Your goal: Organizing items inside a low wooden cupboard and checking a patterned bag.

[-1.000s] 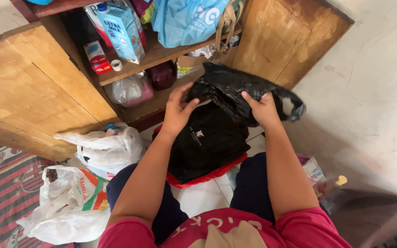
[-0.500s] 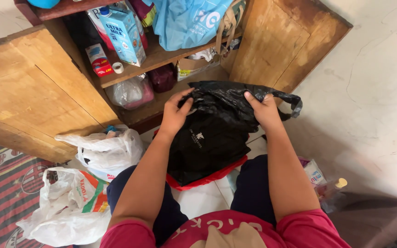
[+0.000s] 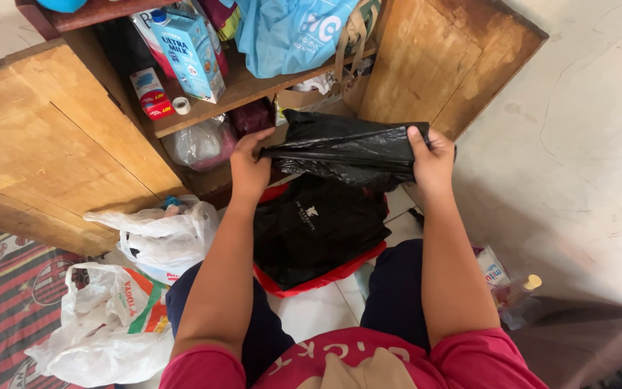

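Wooden cupboard fills the top of the view, doors swung open, shelves exposed. You're seated on the pale tiled floor in front of it, knees either side of a pile.

Largest item on the floor: a black fabric bag lying on a red one, just off the cupboard's bottom front edge, between your legs. Left of your left knee sit two white plastic bags, one by the cupboard's left door, one nearer the striped mat at the floor's left edge.

Black plastic bag: you hold it in the air above the fabric bag, level with the bottom shelf's front edge. It's stretched flat, long axis running left-right between your hands, sagging a little in the middle.

Your left hand grips its left end, fingers curled closed on the plastic. Your right hand pinches the right end, thumb over the top edge, fingers behind. Both hands are on it at equal reach; neither is nearer. Bulk of the bag lies inboard of each hand.

Middle shelf: blue milk carton near its left end, light blue bag at centre. Bottom shelf: a clear bag at the left.
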